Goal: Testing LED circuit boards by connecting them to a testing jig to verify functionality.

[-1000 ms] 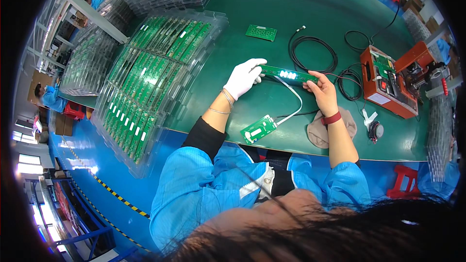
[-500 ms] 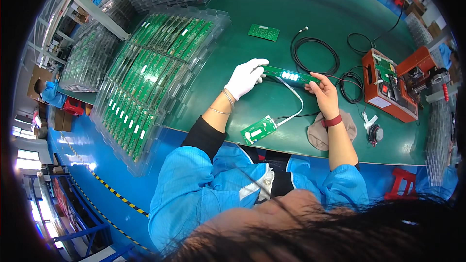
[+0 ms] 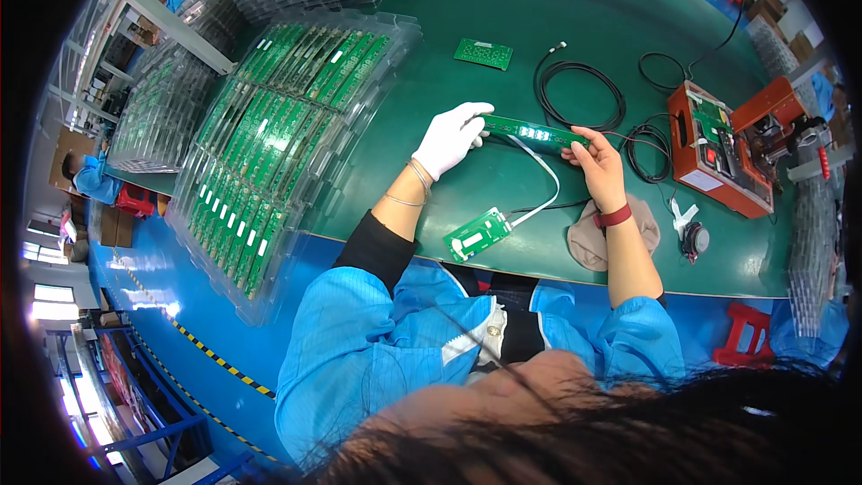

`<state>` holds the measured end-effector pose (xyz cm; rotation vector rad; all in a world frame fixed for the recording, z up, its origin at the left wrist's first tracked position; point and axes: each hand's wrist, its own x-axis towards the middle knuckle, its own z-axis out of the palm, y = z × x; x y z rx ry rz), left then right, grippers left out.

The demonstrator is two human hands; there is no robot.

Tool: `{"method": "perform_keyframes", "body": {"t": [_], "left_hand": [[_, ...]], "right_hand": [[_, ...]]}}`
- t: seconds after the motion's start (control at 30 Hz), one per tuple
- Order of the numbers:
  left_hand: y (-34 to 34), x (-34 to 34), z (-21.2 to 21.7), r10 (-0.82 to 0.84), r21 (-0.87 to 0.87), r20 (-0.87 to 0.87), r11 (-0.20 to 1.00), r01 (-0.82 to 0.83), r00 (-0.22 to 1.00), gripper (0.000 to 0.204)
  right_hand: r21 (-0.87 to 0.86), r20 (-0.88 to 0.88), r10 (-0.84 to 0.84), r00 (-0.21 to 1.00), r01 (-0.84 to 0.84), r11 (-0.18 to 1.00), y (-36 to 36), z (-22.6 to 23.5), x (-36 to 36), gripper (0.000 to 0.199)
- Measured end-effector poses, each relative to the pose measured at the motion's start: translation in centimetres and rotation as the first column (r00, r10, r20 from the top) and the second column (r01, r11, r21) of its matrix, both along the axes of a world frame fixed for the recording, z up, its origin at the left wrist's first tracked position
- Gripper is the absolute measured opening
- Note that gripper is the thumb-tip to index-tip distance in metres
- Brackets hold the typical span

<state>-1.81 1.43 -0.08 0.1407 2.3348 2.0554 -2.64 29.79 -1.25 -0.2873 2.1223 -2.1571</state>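
A long, narrow green circuit board (image 3: 516,130) with lit white displays hangs between my two hands above the green table. My left hand (image 3: 450,140), in a white glove, pinches its left end. Bare, with a red band at the wrist, my right hand (image 3: 596,166) grips the right end between thumb and fingers. From the board a white ribbon cable (image 3: 554,181) curves down to a smaller green board (image 3: 477,234) lying by the table's near edge. Farther back lies another rectangular green board (image 3: 484,54), touched by neither hand.
Clear plastic trays (image 3: 296,148) filled with narrow green boards stand at the left. A coiled black cable (image 3: 582,94) lies behind my hands. On the right sits an orange machine (image 3: 718,148), with a beige cloth (image 3: 588,238) and a small round speaker-like part (image 3: 695,240) nearer me.
The long board has tilted slightly in my hands, and its lit displays look less glaring. Both hands keep hold of its ends. The view has shifted a little.
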Motion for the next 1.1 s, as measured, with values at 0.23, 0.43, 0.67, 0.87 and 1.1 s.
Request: {"method": "perform_keyframes", "body": {"t": [0.23,0.43,0.67,0.87,1.1], "left_hand": [[0.00,0.01,-0.06,0.001,0.011,-0.003,1.000,-0.001,1.000,0.030],[-0.07,-0.10,-0.28,-0.009,-0.024,-0.043,1.000,0.008,0.999,0.030],[0.42,0.26,0.17,-0.018,-0.109,-0.104,0.994,0.007,0.994,0.030],[0.50,0.43,0.12,-0.003,-0.106,-0.093,0.994,-0.007,0.996,0.030],[0.51,0.18,-0.24,0.009,-0.107,-0.097,0.994,-0.020,0.995,0.029]], "right_hand": [[-0.001,-0.006,-0.002,1.000,0.002,1.000,-0.07,-0.01,-0.01,0.031],[-0.008,-0.009,-0.010,1.000,0.010,1.000,-0.14,0.22,0.01,0.031],[-0.008,-0.035,-0.031,0.999,0.031,0.999,0.09,-0.09,-0.05,0.030],[-0.013,-0.025,-0.027,0.999,0.026,1.000,0.05,0.20,0.27,0.030],[0.010,-0.036,-0.029,0.999,0.029,1.000,0.21,-0.43,-0.23,0.030]]}}
